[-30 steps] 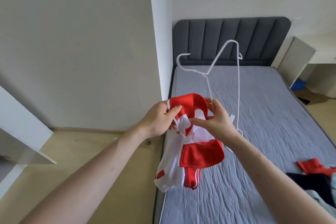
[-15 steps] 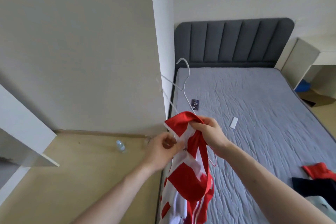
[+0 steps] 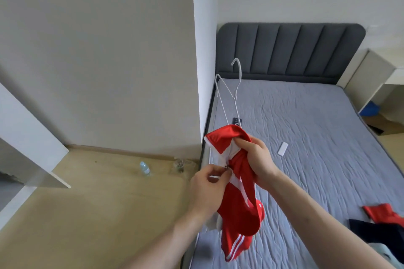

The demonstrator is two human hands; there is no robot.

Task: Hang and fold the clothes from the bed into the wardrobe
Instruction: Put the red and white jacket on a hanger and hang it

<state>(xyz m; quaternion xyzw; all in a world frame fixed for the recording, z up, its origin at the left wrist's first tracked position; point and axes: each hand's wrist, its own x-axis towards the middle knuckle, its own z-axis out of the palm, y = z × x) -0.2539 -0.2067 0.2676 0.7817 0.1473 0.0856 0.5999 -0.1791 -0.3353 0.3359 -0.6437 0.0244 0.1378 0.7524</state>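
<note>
Now both hands grip slick red-white jacket (image 3: 237,199).

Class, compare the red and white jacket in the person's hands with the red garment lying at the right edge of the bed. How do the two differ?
The red and white jacket is held up by both hands; the red garment lies on the bed. The jacket hangs long on a white wire hanger; the garment is crumpled with no hanger. The jacket shows white panels and stripes; the garment looks plain red. Both are red clothing.
</note>
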